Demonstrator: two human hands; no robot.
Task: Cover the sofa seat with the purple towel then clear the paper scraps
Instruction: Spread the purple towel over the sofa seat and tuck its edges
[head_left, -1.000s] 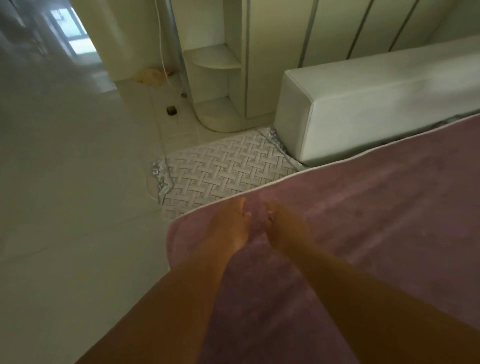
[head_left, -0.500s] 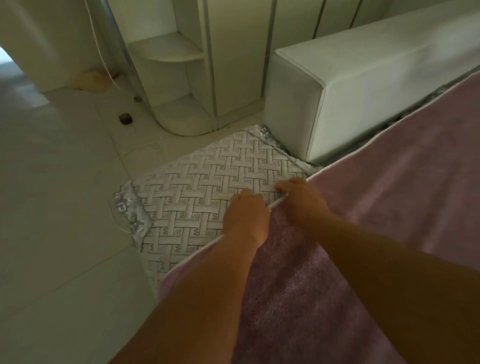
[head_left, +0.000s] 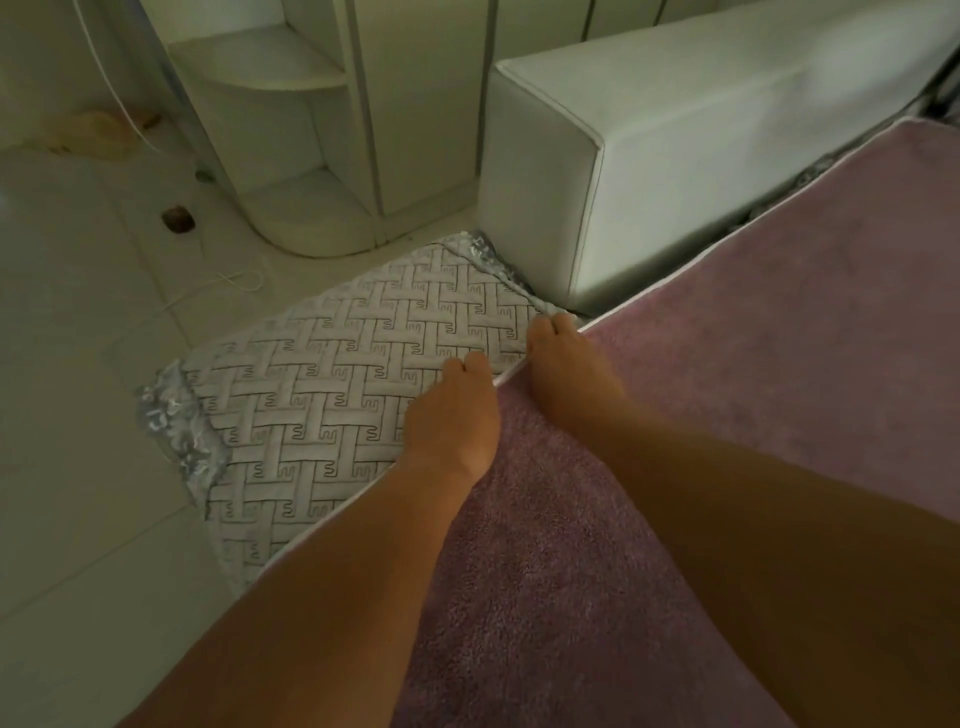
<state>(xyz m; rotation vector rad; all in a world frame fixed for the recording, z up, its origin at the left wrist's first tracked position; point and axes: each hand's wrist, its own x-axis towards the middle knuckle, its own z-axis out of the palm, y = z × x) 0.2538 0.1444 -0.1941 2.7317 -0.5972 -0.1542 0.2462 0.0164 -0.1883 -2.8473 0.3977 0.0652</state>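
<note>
The purple towel lies spread over most of the sofa seat, its white-piped edge running diagonally from lower left to upper right. The uncovered end of the seat shows a grey woven-pattern cover. My left hand grips the towel's edge with its fingers curled over it. Just to the right, my right hand grips the same edge near the backrest. No paper scraps are in view.
The white sofa backrest stands behind the towel. A white cabinet with curved corner shelves is beyond the seat. On the tiled floor lie a small dark object, a thin white cord and a yellowish heap.
Both hands moved from flat on the towel to its edge and took hold of it. More of the patterned seat now shows. The camera shifted closer and rightward.
</note>
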